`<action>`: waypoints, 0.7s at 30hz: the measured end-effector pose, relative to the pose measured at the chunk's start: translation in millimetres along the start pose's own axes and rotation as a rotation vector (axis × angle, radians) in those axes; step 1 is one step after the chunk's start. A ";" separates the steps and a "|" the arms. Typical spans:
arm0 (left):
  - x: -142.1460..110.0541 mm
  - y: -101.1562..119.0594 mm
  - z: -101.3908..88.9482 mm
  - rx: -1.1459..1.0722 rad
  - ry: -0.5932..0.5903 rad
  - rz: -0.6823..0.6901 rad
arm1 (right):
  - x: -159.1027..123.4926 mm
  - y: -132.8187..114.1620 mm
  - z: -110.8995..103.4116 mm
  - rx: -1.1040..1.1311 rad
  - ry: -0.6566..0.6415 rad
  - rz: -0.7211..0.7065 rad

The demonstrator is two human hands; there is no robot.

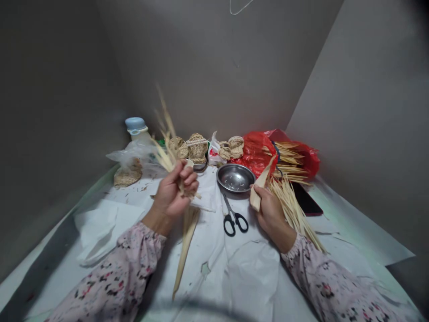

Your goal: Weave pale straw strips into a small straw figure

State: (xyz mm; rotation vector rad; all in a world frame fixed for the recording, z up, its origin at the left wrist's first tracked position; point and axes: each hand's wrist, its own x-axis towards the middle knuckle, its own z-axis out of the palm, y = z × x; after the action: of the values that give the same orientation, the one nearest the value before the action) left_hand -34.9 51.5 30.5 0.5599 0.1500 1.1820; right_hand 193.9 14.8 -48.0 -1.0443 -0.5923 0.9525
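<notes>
My left hand (176,190) is closed around a bunch of dry, pale husk strips (163,157), whose loose ends fan upward and look blurred. Below it on the white covering lies a long dry husk piece (184,252), narrowing toward me. Between thumb and fingers, my right hand (271,209) grips a broad, pale dry husk (262,182) with its tip pointing up. Black-handled scissors (235,224) lie between the two hands. Just behind them sits a shallow metal bowl (234,189). Beside my right hand, a sheaf of thin split strips (295,210) rests on the table.
A red plastic bag (256,150) holds bundled husks (288,156) at the back right, near a dark phone-like slab (306,200). Woven coils (197,148) line the wall. A blue-lidded bottle (136,127) and clear plastic bag (132,156) stand at left.
</notes>
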 end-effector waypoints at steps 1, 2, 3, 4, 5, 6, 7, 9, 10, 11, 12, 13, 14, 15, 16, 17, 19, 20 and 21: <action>-0.3 -7.7 -2.0 0.049 0.023 -0.051 | -3.6 0.6 2.8 -0.021 -0.061 -0.016; -1.2 -16.3 -4.1 0.109 0.050 -0.106 | -7.8 1.0 5.9 -0.053 -0.121 -0.026; -2.6 -25.3 -6.4 0.191 0.078 -0.165 | -12.3 1.2 9.1 -0.094 -0.173 -0.028; -4.6 -33.8 -8.5 0.286 0.098 -0.237 | -16.8 1.4 12.0 -0.140 -0.213 -0.030; -7.0 -41.4 -10.5 0.385 0.095 -0.292 | -21.0 1.5 14.7 -0.187 -0.244 -0.036; -9.5 -47.8 -12.0 0.483 0.077 -0.325 | -24.8 1.5 16.9 -0.229 -0.270 -0.044; -12.1 -52.8 -13.0 0.581 0.061 -0.343 | -27.9 1.4 18.9 -0.263 -0.291 -0.055; -16.6 -58.8 -13.6 0.700 0.016 -0.349 | -32.6 1.1 21.9 -0.309 -0.327 -0.073; -18.2 -60.3 -13.2 0.739 0.000 -0.337 | -34.3 0.8 23.2 -0.326 -0.343 -0.079; -19.4 -61.1 -12.7 0.760 -0.011 -0.324 | -35.7 0.4 24.4 -0.343 -0.356 -0.086; -20.1 -61.5 -12.1 0.770 -0.017 -0.313 | -37.0 -0.2 25.5 -0.359 -0.363 -0.097; -20.3 -61.6 -11.5 0.772 -0.014 -0.306 | -38.2 -0.8 26.6 -0.373 -0.370 -0.108; -20.2 -61.6 -11.0 0.768 -0.004 -0.306 | -39.3 -1.5 27.5 -0.378 -0.378 -0.118; -19.9 -61.5 -10.8 0.762 0.012 -0.308 | -40.3 -2.2 28.3 -0.370 -0.385 -0.126; -19.4 -61.3 -10.7 0.756 0.031 -0.309 | -41.2 -3.0 28.9 -0.351 -0.393 -0.128; -18.9 -61.1 -10.6 0.753 0.049 -0.306 | -42.1 -3.9 29.3 -0.330 -0.406 -0.123; -18.1 -60.7 -10.7 0.752 0.076 -0.287 | -43.5 -5.7 30.1 -0.314 -0.439 -0.100; -17.9 -60.6 -10.9 0.755 0.080 -0.279 | -44.1 -6.8 30.6 -0.328 -0.452 -0.089; -17.8 -60.5 -11.1 0.758 0.081 -0.274 | -44.7 -7.8 31.1 -0.355 -0.460 -0.082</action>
State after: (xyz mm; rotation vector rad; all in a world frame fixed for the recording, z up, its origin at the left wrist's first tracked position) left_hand 4.2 23.3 -11.7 1.1134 0.7399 0.8548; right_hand 150.5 -11.7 -27.2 -1.1056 -1.2106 1.0442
